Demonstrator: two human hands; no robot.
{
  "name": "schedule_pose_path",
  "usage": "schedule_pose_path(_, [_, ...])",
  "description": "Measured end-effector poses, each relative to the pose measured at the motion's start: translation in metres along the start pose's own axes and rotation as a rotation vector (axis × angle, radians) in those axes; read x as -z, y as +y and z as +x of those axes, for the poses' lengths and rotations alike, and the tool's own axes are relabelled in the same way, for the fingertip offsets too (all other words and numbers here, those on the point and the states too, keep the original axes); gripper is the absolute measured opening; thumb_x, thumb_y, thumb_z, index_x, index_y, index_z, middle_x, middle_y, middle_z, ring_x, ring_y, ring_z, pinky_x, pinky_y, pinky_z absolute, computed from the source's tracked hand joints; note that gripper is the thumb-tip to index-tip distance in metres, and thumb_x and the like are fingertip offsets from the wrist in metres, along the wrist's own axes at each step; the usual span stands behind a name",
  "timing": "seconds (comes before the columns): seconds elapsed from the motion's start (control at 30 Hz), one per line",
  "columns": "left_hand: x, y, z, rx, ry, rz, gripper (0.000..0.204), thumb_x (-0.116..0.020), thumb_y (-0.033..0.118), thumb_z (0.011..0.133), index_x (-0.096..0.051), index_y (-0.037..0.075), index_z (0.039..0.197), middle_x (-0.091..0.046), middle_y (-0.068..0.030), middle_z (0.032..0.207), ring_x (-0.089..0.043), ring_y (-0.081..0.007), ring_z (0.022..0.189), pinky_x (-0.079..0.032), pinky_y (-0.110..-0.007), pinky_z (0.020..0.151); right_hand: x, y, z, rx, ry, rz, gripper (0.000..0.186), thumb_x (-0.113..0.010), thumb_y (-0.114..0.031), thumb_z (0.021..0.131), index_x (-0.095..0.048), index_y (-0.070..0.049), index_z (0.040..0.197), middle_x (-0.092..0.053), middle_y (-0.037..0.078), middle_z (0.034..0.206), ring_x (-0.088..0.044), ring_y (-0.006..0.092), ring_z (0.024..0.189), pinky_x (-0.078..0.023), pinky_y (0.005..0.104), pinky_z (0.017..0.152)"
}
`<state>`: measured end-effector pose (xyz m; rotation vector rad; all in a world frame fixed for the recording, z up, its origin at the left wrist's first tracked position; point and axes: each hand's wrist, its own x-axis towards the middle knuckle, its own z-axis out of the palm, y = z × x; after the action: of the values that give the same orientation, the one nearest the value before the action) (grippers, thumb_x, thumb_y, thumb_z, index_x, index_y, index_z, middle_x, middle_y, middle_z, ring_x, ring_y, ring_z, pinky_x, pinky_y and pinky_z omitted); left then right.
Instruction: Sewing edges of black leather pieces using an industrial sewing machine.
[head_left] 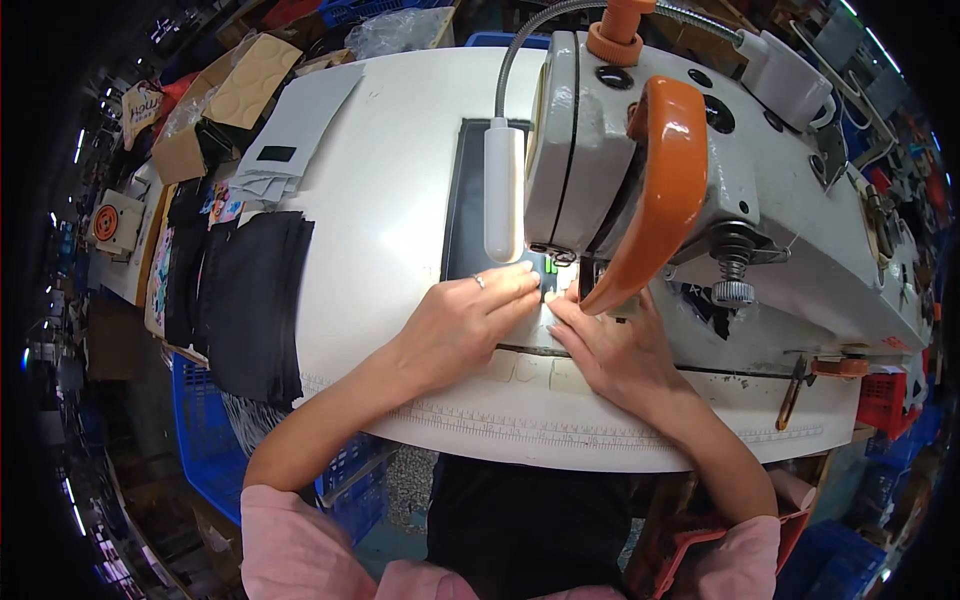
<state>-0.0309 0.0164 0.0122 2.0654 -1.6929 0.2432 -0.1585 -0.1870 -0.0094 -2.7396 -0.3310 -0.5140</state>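
Observation:
My left hand (465,320) lies with extended fingers on a dark panel (470,175) beneath the sewing machine (580,140); a ring is on one finger. My right hand (610,350) rests by the presser area, its fingers apart and loosely bent, some hidden behind the orange handle (668,170). A small bright green piece (550,266) shows on the panel between my fingertips and the machine head. A white lamp (504,190) on a flexible metal neck hangs just above my left fingers.
Black pieces (255,305) lie stacked on the table's (380,200) left, with grey sheets (285,130) and cardboard (225,95) behind. A white mug (780,85) sits at the upper right. Snips (790,395) lie at the front right. A blue crate (205,410) stands below left.

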Motion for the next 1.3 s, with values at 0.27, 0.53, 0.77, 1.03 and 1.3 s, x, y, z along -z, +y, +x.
schedule_pose_path(0.27, [-0.003, -0.02, 0.013, 0.038, -0.046, 0.043, 0.038, -0.072, -0.001, 0.075, -0.071, 0.001, 0.113, -0.076, -0.011, 0.117, -0.07, -0.02, 0.075, -0.059, -0.029, 0.069, -0.009, 0.003, -0.003, -0.02, 0.033, 0.051, 0.036, -0.071, -0.019, 0.094, -0.069, -0.004, 0.127, -0.073, 0.005, 0.122, -0.064, 0.0213, 0.099, -0.041, 0.0449, 0.109])
schedule_pose_path(0.53, [-0.02, -0.032, 0.018, 0.071, -0.112, 0.159, 0.035, -0.071, -0.002, 0.075, -0.07, 0.002, 0.11, -0.073, -0.0128, 0.092, -0.063, -0.0178, 0.063, -0.055, -0.031, 0.058, -0.004, -0.001, 0.006, 0.026, 0.13, 0.041, 0.028, -0.071, -0.014, 0.093, -0.072, -0.002, 0.118, -0.073, 0.006, 0.104, -0.063, 0.0205, 0.084, -0.043, 0.0396, 0.099])
schedule_pose_path(0.77, [-0.019, -0.023, 0.008, -0.024, 0.088, 0.092, 0.031, -0.069, 0.001, 0.078, -0.068, 0.002, 0.109, -0.065, -0.0105, 0.08, -0.06, -0.0195, 0.06, -0.053, -0.033, 0.055, -0.003, -0.005, 0.004, 0.082, 0.14, -0.022, 0.03, -0.069, -0.015, 0.092, -0.069, -0.002, 0.118, -0.068, 0.009, 0.108, -0.061, 0.0231, 0.088, -0.044, 0.0383, 0.094])
schedule_pose_path(1.03, [-0.016, -0.093, 0.071, -0.013, 0.324, -0.093, 0.024, -0.066, 0.002, 0.081, -0.066, 0.002, 0.105, -0.068, -0.0129, 0.107, -0.066, -0.0289, 0.085, -0.056, -0.041, 0.079, 0.007, -0.111, 0.007, 0.515, -0.079, 0.201, 0.019, -0.068, -0.009, 0.091, -0.07, -0.004, 0.109, -0.064, 0.007, 0.101, -0.06, 0.0184, 0.083, -0.047, 0.0304, 0.073])
schedule_pose_path(1.3, [0.119, -0.191, -0.022, 0.674, 0.094, 0.267, 0.042, -0.057, -0.01, 0.074, -0.068, 0.002, 0.113, -0.066, -0.0133, 0.125, -0.062, -0.0364, 0.109, -0.052, -0.042, 0.091, -0.007, -0.113, 0.057, 0.4, 0.028, 0.262, 0.018, -0.071, -0.006, 0.089, -0.07, -0.002, 0.107, -0.065, 0.008, 0.098, -0.058, 0.0169, 0.078, -0.048, 0.0291, 0.07])
